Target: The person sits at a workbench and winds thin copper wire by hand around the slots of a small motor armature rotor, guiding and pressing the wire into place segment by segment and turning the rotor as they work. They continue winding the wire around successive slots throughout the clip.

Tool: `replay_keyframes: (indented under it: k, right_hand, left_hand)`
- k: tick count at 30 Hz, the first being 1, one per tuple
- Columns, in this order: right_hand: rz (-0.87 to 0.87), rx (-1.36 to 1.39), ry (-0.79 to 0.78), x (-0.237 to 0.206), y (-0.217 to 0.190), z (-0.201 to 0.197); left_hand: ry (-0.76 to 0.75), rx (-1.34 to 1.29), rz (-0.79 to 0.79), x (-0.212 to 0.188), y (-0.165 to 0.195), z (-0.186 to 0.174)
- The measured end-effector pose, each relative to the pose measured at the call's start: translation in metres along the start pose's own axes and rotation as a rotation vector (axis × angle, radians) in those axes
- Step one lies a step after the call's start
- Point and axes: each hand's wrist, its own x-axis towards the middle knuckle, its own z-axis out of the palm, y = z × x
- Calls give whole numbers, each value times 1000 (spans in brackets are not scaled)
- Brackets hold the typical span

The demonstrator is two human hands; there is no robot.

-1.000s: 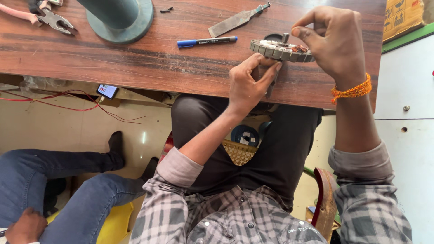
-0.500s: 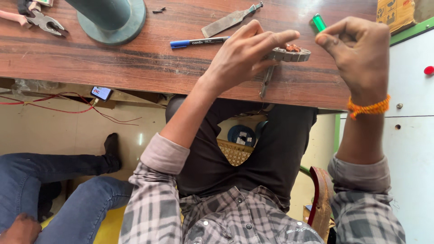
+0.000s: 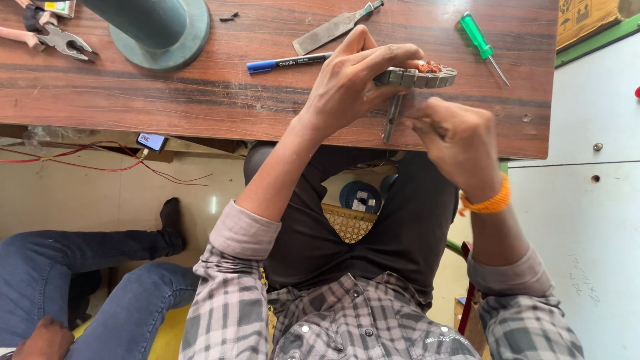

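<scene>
A grey ring-shaped motor stator [image 3: 427, 75] with copper windings lies near the front edge of the brown wooden table [image 3: 200, 100]. My left hand [image 3: 353, 83] lies over its left side, fingers gripping the rim. A thin flat metal tool [image 3: 391, 119] runs from under the ring to the table edge. My right hand [image 3: 457, 143], with an orange thread at the wrist, sits just right of that tool with the fingers pinched together. Whether they hold anything is hidden.
On the table lie a green screwdriver [image 3: 479, 39], a blue marker [image 3: 287, 63], a flat metal blade [image 3: 331, 30], pliers [image 3: 57, 40] and a teal round-based stand [image 3: 163, 33]. A cardboard box [image 3: 587, 17] sits at the right corner. Another person's jeans-clad legs [image 3: 73, 267] are lower left.
My left hand slid up over the stator's left rim. My right hand let go of the ring, rose as a fist, then came down beside the metal tool.
</scene>
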Motion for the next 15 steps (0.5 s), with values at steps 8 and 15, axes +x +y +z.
replay_keyframes:
  k: [8,15]
  right_hand:
    - [3,202,47,-8,19,20]
    - [26,94,-60,-14,3,-17]
  left_hand:
    - [-32,376,214,-22,30,-4]
    - [-57,449,360,-27,27,-3]
